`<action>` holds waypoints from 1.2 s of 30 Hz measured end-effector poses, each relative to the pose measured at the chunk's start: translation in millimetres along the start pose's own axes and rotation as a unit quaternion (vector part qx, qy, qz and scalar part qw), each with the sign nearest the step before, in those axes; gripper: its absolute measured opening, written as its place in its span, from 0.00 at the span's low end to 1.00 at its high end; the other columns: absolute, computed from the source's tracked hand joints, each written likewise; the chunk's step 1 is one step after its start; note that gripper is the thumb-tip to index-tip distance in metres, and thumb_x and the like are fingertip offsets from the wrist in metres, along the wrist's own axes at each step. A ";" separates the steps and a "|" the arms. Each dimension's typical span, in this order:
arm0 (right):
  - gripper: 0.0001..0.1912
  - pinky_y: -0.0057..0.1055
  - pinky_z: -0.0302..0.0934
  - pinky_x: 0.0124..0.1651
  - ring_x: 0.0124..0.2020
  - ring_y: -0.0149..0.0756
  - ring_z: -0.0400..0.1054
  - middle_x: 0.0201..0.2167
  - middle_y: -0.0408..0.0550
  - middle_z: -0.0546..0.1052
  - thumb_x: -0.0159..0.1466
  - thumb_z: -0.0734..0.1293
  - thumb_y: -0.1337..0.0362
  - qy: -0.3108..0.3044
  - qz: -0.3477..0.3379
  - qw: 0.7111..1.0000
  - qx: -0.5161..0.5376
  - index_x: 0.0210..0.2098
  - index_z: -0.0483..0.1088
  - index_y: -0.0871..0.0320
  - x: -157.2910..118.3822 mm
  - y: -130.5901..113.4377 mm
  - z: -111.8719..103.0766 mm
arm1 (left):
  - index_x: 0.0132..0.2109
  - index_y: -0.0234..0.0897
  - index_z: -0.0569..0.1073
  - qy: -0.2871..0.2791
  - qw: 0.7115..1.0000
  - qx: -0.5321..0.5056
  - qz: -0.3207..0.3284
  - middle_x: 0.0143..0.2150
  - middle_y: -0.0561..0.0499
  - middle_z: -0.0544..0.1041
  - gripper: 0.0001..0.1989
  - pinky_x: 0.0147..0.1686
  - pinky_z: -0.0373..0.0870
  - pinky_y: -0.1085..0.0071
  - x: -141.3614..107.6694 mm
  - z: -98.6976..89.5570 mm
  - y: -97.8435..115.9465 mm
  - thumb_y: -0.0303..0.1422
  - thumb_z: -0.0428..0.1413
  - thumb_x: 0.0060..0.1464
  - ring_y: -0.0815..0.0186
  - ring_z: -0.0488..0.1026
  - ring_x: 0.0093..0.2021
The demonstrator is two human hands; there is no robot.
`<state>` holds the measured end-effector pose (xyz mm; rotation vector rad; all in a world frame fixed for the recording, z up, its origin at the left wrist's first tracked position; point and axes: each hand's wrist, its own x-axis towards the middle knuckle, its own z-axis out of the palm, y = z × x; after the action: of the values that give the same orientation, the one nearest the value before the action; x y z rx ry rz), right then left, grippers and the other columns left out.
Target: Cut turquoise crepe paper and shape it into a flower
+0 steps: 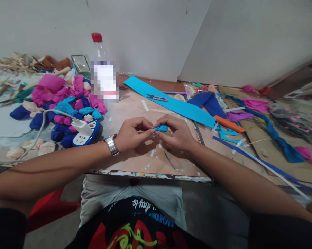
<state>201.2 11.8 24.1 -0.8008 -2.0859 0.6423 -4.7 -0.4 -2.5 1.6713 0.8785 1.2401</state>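
A small crumpled blue piece (161, 128) is held between both hands above the front middle of the table. My right hand (176, 133) pinches it between thumb and fingers from the right. My left hand (134, 133), with a metal watch on the wrist, has its thumb and index fingertips pressed together at the piece's left end. Behind the hands lies a long bright blue strip (171, 105), with small thread snips (157, 98) resting on it. An orange cutter (229, 123) touches the strip's right end.
Left of the hands are a blue-white power socket (86, 135) with a plugged-in charger and a pile of pink and blue crumpled pieces (65, 98). A red-capped bottle (100, 52) stands behind. Coloured strips (277, 135) lie on cardboard at the right.
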 end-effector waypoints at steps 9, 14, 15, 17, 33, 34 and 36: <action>0.05 0.36 0.66 0.42 0.36 0.38 0.72 0.34 0.47 0.78 0.63 0.73 0.61 0.006 0.011 1.000 0.026 0.36 0.75 0.55 -0.6 2.4 0.5 | 0.37 0.34 0.75 0.008 1.000 -0.015 -0.023 0.34 0.49 0.80 0.10 0.35 0.74 0.73 1.2 2.3 4.8 0.36 0.66 0.53 0.69 0.77 0.33; 0.07 0.35 0.66 0.43 0.38 0.38 0.73 0.37 0.48 0.78 0.62 0.72 0.62 -0.006 0.038 0.999 0.036 0.40 0.75 0.57 -0.2 0.7 0.1 | 0.38 0.35 0.74 0.003 1.000 -0.022 -0.022 0.33 0.51 0.79 0.09 0.35 0.72 0.73 1.5 1.8 4.5 0.33 0.65 0.54 0.70 0.76 0.32; 0.08 0.35 0.66 0.42 0.38 0.38 0.72 0.37 0.48 0.78 0.61 0.72 0.63 -0.008 0.046 0.998 0.036 0.40 0.75 0.57 -0.3 1.0 0.1 | 0.37 0.35 0.74 0.002 0.999 -0.022 -0.023 0.33 0.51 0.78 0.09 0.35 0.72 0.73 1.5 1.6 3.9 0.33 0.65 0.54 0.70 0.76 0.32; 0.07 0.34 0.65 0.41 0.36 0.36 0.72 0.35 0.47 0.78 0.61 0.72 0.63 -0.008 0.061 0.998 0.031 0.38 0.75 0.58 -0.5 2.3 0.3 | 0.37 0.34 0.74 -0.001 0.999 -0.025 -0.028 0.34 0.51 0.78 0.08 0.36 0.72 0.73 1.4 1.4 2.5 0.33 0.65 0.55 0.69 0.76 0.33; 0.08 0.34 0.65 0.43 0.39 0.37 0.72 0.37 0.47 0.78 0.62 0.72 0.63 -0.007 0.022 1.000 0.000 0.41 0.74 0.56 -0.5 3.3 0.4 | 0.36 0.33 0.76 -0.009 0.987 -0.108 -0.121 0.31 0.48 0.81 0.17 0.36 0.78 0.68 5.5 1.9 1.6 0.42 0.70 0.49 0.66 0.79 0.32; 0.09 0.34 0.65 0.42 0.39 0.37 0.72 0.38 0.47 0.78 0.62 0.73 0.63 -0.008 0.027 1.000 0.001 0.42 0.74 0.56 -0.8 4.2 0.5 | 0.36 0.33 0.77 -0.007 0.987 -0.107 -0.123 0.31 0.48 0.81 0.17 0.36 0.77 0.68 6.0 1.7 1.5 0.41 0.70 0.49 0.66 0.79 0.31; 0.09 0.34 0.65 0.42 0.38 0.37 0.72 0.38 0.47 0.79 0.63 0.73 0.62 -0.014 0.039 0.999 0.008 0.42 0.74 0.56 -1.3 5.2 0.3 | 0.37 0.33 0.77 -0.005 0.986 -0.110 -0.128 0.31 0.48 0.81 0.16 0.35 0.77 0.69 6.5 1.6 0.3 0.41 0.69 0.49 0.67 0.78 0.31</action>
<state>203.2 14.3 19.8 -0.8722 -2.0802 0.7138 -1.5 4.9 -0.1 1.3433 0.8843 1.1085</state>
